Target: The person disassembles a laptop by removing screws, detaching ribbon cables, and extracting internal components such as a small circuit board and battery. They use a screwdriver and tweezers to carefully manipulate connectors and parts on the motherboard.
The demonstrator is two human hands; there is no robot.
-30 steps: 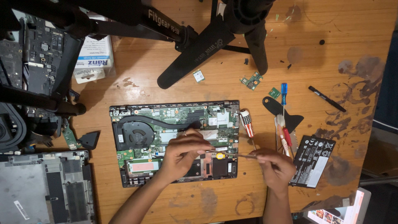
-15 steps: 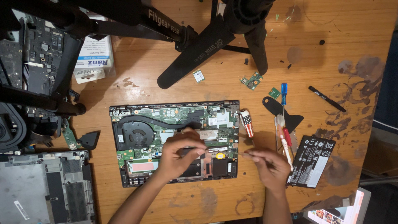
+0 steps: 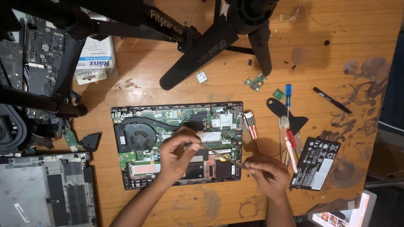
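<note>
While the right hand [image 3: 266,173] is sitting nearest, its fingers are pinching the near end of a thin tool [image 3: 219,154]. A little farther, the left hand [image 3: 179,155] is pinching the same tool at its other end, over the open laptop [image 3: 176,143] in the middle of the wooden table [image 3: 176,88]. To the right, a black battery [image 3: 315,163] is lying flat, with screwdrivers [image 3: 288,138] just beside it. Farthest away, black tripod legs [image 3: 198,50] are standing.
</note>
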